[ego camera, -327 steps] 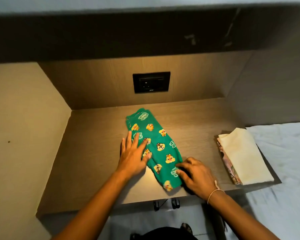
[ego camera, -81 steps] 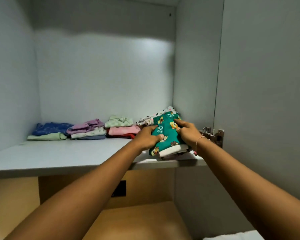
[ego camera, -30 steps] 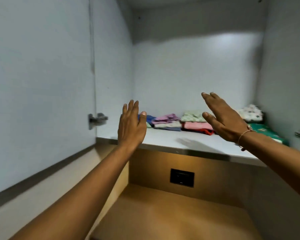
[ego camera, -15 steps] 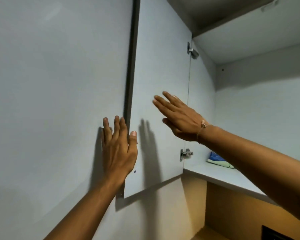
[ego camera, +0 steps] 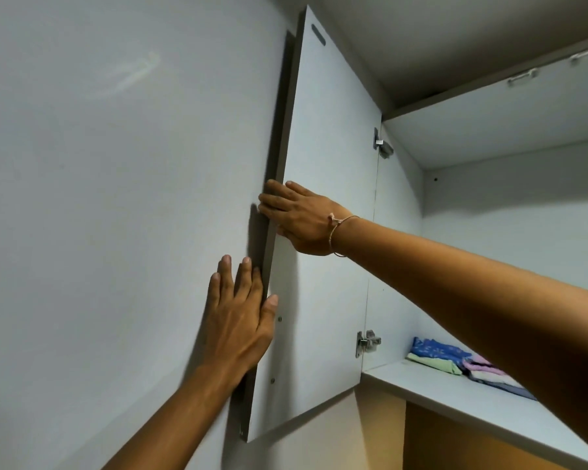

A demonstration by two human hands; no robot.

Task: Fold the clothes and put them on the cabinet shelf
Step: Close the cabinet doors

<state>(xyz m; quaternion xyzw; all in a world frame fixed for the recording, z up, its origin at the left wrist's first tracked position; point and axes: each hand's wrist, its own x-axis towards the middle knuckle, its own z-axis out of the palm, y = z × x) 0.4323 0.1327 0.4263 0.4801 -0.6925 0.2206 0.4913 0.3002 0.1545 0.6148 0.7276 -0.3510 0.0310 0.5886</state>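
The open left cabinet door (ego camera: 326,205) stands edge-on against the white wall (ego camera: 116,198). My left hand (ego camera: 240,317) grips its free edge low down, fingers behind the door, thumb on the inner face. My right hand (ego camera: 302,220) holds the same edge higher up, fingers curled round it. On the white cabinet shelf (ego camera: 455,398) at the lower right lie folded clothes: a blue piece over a pale green one (ego camera: 438,356) and a pink-and-white stack (ego camera: 486,371), partly hidden by my right forearm.
Two metal hinges (ego camera: 367,342) (ego camera: 381,144) fix the door to the cabinet side. Another shelf runs above the one with the clothes. Below the shelf is a brown wooden niche (ego camera: 438,439).
The green printed garment went from the wooden surface onto the shelf. Both hands left it, and the view swung left to the open door. Both hands have now closed on the door's edge.
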